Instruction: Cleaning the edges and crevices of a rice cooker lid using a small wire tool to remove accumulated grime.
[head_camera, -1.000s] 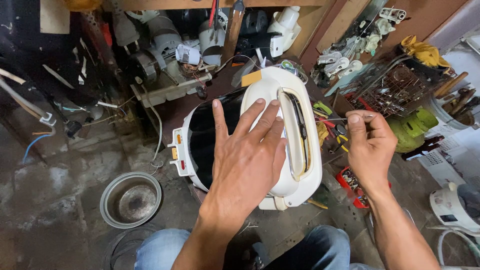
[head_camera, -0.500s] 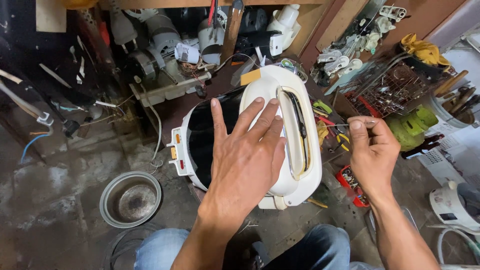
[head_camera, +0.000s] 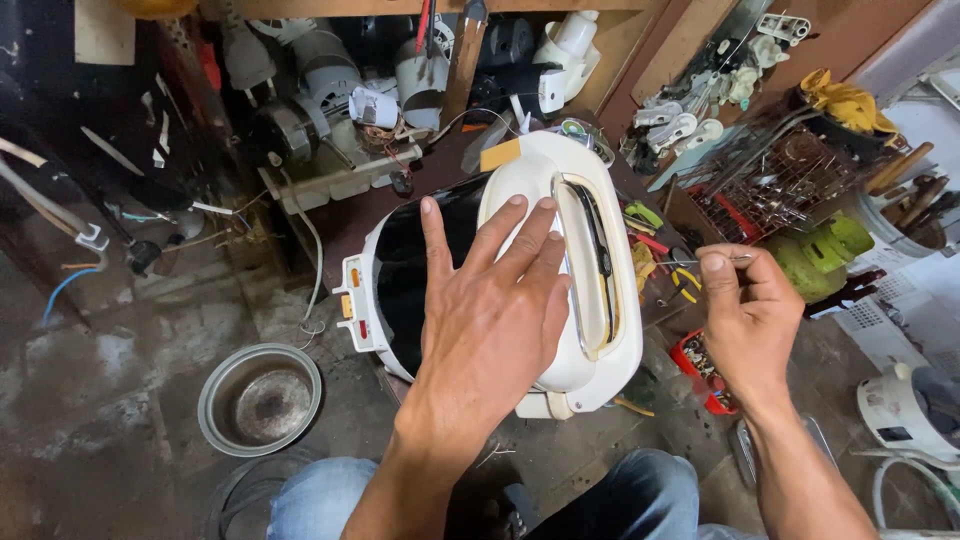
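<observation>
A white and black rice cooker (head_camera: 590, 330) lies tipped on its side in front of me, its lid with the long handle facing up. My left hand (head_camera: 490, 320) lies flat on it, fingers spread over the black body and white lid. To the right, my right hand (head_camera: 745, 315) is closed on a thin metal tool (head_camera: 742, 259), held level between thumb and fingers, just right of the cooker.
A metal inner pot (head_camera: 260, 398) stands on the dirty floor at left. Appliance parts and cables crowd the shelf behind. Pliers (head_camera: 685, 283) and a red tray of small parts (head_camera: 700, 365) lie right of the cooker. A wire basket (head_camera: 790, 185) and white appliance (head_camera: 905, 410) are at right.
My right hand has moved slightly down and right, away from the cooker, still holding the thin tool. My left hand stays flat on the cooker.
</observation>
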